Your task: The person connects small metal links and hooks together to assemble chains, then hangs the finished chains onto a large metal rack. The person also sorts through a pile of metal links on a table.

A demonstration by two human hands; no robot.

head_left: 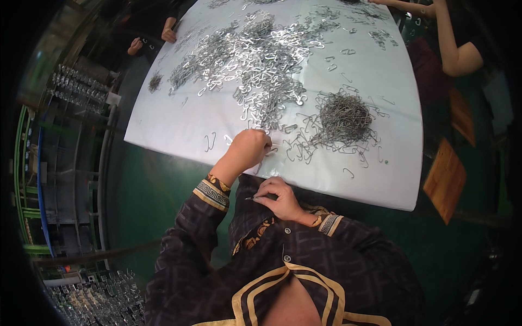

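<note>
My left hand (250, 149) is over the near edge of the white table, its fingers pinched together at the tip of the heap of shiny metal clips (263, 68). Thin wire hooks lie right by its fingertips, and whether one is between them is hidden. Lower and closer to my body, my right hand (278, 199) pinches a small metal piece (250, 198) between thumb and fingers, just off the table edge. A tangled pile of wire hooks (346, 117) sits to the right of my left hand, with loose hooks (298, 148) scattered between.
The white tabletop (375, 182) slants across the view. Other people's hands (169, 33) show at the far left edge, and another person's arm (448, 49) at the far right. A wooden stool top (446, 179) stands at right. Racks of metal parts (81, 89) line the left.
</note>
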